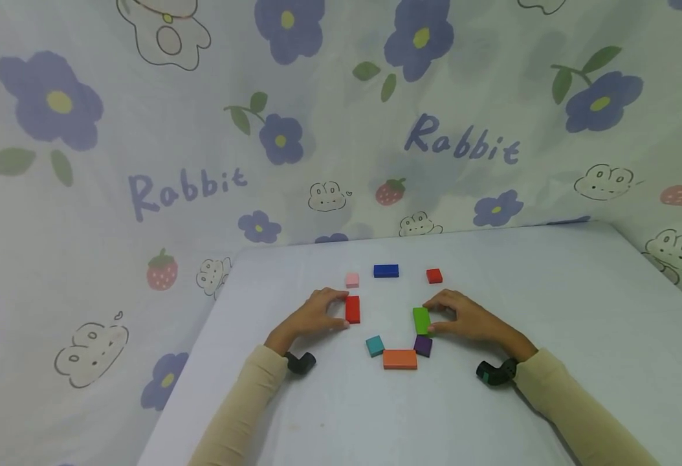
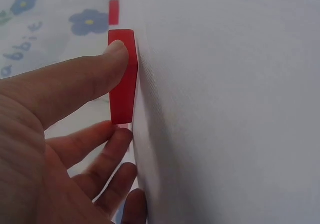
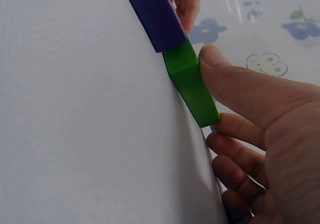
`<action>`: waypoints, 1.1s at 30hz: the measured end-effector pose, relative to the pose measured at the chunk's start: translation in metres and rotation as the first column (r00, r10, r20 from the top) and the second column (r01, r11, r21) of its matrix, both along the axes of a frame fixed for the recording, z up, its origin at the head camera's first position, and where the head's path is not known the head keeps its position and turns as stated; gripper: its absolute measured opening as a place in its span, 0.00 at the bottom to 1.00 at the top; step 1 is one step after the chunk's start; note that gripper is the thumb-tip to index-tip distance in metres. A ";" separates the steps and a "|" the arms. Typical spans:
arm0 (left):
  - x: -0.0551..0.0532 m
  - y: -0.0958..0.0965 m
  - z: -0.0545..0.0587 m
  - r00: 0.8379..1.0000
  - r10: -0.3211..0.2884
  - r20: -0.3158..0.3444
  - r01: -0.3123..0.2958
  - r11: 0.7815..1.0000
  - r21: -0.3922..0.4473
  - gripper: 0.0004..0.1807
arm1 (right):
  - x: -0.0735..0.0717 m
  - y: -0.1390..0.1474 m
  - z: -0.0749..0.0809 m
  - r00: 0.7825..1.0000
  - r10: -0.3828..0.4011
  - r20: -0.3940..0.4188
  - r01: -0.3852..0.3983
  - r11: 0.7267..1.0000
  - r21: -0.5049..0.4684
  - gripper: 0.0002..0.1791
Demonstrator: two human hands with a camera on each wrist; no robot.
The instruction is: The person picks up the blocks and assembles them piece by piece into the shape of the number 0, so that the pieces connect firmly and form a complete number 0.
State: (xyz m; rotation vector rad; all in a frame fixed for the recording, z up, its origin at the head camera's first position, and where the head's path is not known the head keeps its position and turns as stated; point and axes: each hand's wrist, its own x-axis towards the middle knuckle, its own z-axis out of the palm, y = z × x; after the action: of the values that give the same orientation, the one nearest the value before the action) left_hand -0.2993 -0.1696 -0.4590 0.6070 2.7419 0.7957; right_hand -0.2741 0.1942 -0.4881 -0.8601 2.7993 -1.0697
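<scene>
My left hand (image 1: 318, 314) pinches a long red block (image 1: 352, 309) lengthwise, thumb at its near end and forefinger at its far end. In the left wrist view the thumb lies over one end of that red block (image 2: 123, 83). Opposite it, my right hand (image 1: 463, 316) holds a long green block (image 1: 421, 321) the same way. The green block (image 3: 195, 91) meets a dark purple block (image 3: 157, 16) in the right wrist view. From the purple block (image 1: 423, 345), an orange block (image 1: 400, 360) and a teal block (image 1: 374, 346) continue as a curve.
Farther back on the white table (image 1: 463, 414) lie a small pink block (image 1: 352, 280), a dark blue block (image 1: 386, 271) and a small red block (image 1: 434, 276). A printed curtain (image 1: 341, 129) hangs behind and beside the table.
</scene>
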 end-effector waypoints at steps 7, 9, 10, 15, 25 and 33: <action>-0.001 0.000 0.000 1.000 0.010 -0.008 -0.010 1.000 0.025 0.34 | 0.000 0.001 0.000 1.000 -0.012 0.013 0.012 1.000 0.009 0.30; -0.001 0.000 -0.001 1.000 0.015 -0.004 -0.014 0.999 0.035 0.34 | 0.001 0.002 0.000 1.000 -0.007 0.005 0.007 1.000 0.012 0.30; -0.001 0.000 -0.001 1.000 0.019 -0.001 -0.019 0.999 0.044 0.34 | 0.001 0.002 0.000 1.000 -0.009 0.006 0.009 1.000 0.010 0.30; 0.001 -0.001 -0.002 0.999 0.044 0.008 -0.044 0.995 0.087 0.34 | 0.002 0.001 0.000 1.000 0.001 0.006 -0.001 1.000 0.002 0.30; 0.009 0.013 -0.003 0.999 -0.030 0.023 0.026 0.990 0.140 0.35 | 0.002 0.000 0.002 0.999 -0.020 0.049 0.020 1.000 0.008 0.31; 0.013 0.021 -0.004 0.999 -0.025 0.038 0.018 0.984 0.175 0.35 | 0.001 0.000 0.001 0.999 -0.017 0.039 0.017 1.000 0.007 0.31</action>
State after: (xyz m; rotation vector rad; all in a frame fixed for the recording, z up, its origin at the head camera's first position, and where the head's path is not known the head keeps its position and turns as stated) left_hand -0.2858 -0.1485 -0.4634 0.6461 2.6427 1.0401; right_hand -0.2726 0.1939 -0.4868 -0.8064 2.7815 -1.0676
